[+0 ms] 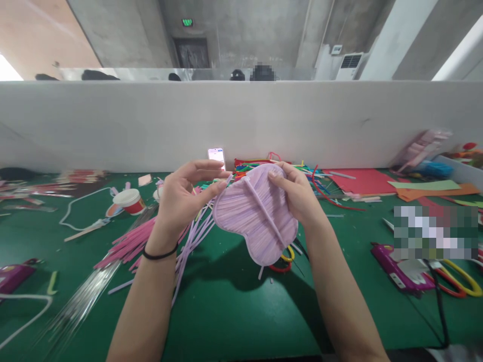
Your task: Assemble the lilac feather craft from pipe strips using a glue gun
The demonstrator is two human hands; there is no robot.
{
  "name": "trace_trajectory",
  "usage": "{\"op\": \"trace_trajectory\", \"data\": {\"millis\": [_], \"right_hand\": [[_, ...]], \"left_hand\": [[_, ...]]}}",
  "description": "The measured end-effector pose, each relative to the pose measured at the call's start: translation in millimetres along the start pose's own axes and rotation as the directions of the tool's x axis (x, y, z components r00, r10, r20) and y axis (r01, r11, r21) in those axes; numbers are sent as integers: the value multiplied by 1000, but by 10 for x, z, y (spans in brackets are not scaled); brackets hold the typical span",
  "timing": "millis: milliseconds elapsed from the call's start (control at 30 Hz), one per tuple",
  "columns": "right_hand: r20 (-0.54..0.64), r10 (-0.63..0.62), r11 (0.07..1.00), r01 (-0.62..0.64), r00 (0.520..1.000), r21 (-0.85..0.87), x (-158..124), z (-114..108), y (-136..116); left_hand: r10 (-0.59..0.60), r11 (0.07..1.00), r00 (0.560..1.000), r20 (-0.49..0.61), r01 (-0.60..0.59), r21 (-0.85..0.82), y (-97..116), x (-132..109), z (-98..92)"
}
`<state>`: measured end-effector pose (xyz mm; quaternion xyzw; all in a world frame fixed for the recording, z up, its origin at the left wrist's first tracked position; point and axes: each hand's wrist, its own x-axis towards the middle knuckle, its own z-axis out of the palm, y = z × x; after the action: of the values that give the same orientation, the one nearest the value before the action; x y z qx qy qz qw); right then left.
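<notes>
A lilac, lobed shape made of pipe cleaners (234, 208) laid side by side is held up over the table, its broad face toward me. One straight lilac pipe cleaner (265, 211) runs slantwise across it, and a short end sticks out below the bottom edge. My right hand (298, 193) grips the upper right edge, thumb on the near face and fingers behind. At the upper left edge, the thumb and forefinger of my left hand (188, 193) come together on a small lilac tip; the other fingers are stretched out.
Loose lilac pipe cleaners (192, 241) and a pink bundle (132, 241) lie left. Scissors (289, 256) rest beneath the shape. A phone (216, 157) leans on the white partition (151, 120). Further off are a paper cup (130, 201), purple glue gun (400, 266) and red paper (362, 181).
</notes>
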<state>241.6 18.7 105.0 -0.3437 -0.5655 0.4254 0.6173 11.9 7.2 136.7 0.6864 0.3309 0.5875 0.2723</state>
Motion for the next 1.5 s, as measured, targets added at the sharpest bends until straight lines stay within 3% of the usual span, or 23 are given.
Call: {"op": "trace_trajectory", "data": {"millis": [367,800,1033,1500], "right_hand": [[25,-7,998,8,1000,-55,-7,-22,0],[21,1,996,1,1000,-89,-3,-25,-5],[18,-12,990,15,1000,-137,-15,-16,-31],[35,3,987,3,999,-158,-13,-15,-53]], "left_hand": [[-3,999,990,141,-2,35,-83,51,-90],[-48,999,986,159,50,-9,-156,55,-68],[-48,999,988,149,50,-9,-82,21,-38],[183,941,949,258,-245,233,-122,17,-138]]}}
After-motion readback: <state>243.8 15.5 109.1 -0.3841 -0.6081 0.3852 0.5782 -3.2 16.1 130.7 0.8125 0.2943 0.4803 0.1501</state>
